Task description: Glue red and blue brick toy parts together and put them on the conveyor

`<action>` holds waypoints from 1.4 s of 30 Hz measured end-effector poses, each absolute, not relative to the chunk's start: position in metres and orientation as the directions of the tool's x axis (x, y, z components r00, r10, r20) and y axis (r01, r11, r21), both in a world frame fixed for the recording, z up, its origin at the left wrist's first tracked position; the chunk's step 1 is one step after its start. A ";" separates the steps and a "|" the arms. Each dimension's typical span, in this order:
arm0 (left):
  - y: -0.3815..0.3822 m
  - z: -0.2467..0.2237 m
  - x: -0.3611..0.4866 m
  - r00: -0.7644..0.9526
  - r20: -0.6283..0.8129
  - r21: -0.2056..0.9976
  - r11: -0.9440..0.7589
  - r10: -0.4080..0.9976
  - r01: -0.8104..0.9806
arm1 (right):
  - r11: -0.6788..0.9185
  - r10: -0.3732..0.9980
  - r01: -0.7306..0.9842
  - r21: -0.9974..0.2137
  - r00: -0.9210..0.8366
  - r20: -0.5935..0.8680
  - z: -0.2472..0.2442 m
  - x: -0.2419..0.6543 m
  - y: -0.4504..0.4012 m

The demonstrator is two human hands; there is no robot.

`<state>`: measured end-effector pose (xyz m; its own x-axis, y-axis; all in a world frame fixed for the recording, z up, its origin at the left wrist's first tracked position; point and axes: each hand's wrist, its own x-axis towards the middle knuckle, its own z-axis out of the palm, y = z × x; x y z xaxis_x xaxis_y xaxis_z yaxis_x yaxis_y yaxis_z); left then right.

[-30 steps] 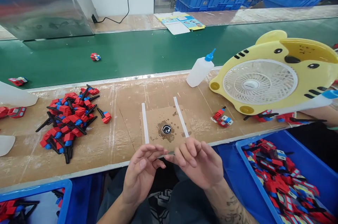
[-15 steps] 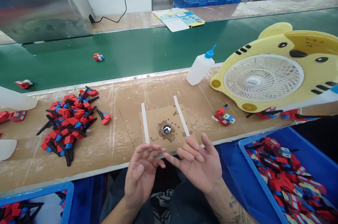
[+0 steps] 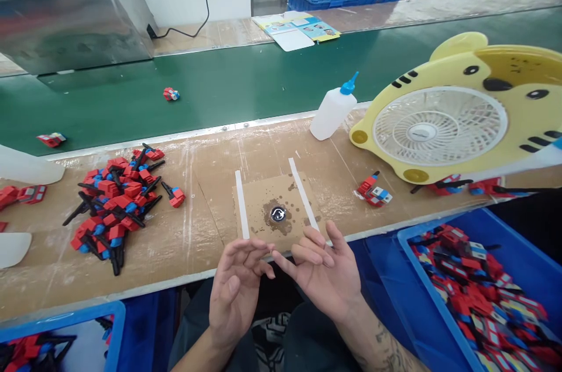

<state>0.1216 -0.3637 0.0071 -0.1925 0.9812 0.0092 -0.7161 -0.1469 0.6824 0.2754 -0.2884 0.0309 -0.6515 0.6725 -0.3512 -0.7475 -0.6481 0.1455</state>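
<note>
- Fingers (image 3: 285, 267) of left hand (image 3: 234, 296) and right hand (image 3: 332, 287) loosely curled open, nothing visibly held
- Black dish (image 3: 277, 214) sits on the pad (image 3: 258, 189), probably light and stiff
- Damp spots around, so maybe slippery; I'd pinch its rim

Brown cardboard-covered worktop (image 3: 204, 208): open lane left of brown cardboard pad (image 3: 259, 228), up to loose red-blue-black plastic toy piece (image 3: 175, 196); heap of red, blue, black plastic toy parts (image 3: 116, 193) blocks beyond. Straight over pad, free to flat green belt (image 3: 246, 85). Ahead-right blocked: white plastic bottle with blue nozzle (image 3: 332, 114), big yellow animal-faced plastic fan (image 3: 441, 129).
</note>
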 end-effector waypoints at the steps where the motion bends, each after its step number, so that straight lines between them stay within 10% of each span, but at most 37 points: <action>1: -0.364 0.007 0.122 -0.195 0.002 0.683 -0.144 0.981 -0.717 | -0.631 0.686 -0.761 0.147 -0.637 -0.353 0.030 0.276 -0.288; 20: -0.362 0.010 0.117 -0.141 -0.269 0.504 0.014 0.953 -0.864 | -0.568 0.822 -0.784 -0.252 -0.520 -0.233 0.028 0.281 -0.285; 30: -0.356 0.011 0.121 -0.212 -0.322 0.646 0.051 0.923 -0.761 | -0.011 0.791 -0.495 -0.869 -0.536 0.295 0.033 0.285 -0.299; 42: -0.352 0.012 0.118 -0.297 -0.401 0.687 0.070 0.867 -0.724 | 0.231 0.638 -0.369 -0.900 -0.641 0.427 0.027 0.277 -0.304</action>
<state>0.1182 -0.3520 0.0120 -0.2968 0.8668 -0.4007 -0.7237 0.0695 0.6866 0.2775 -0.3036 0.0269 -0.6406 0.6385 0.4266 -0.3693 0.2309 -0.9002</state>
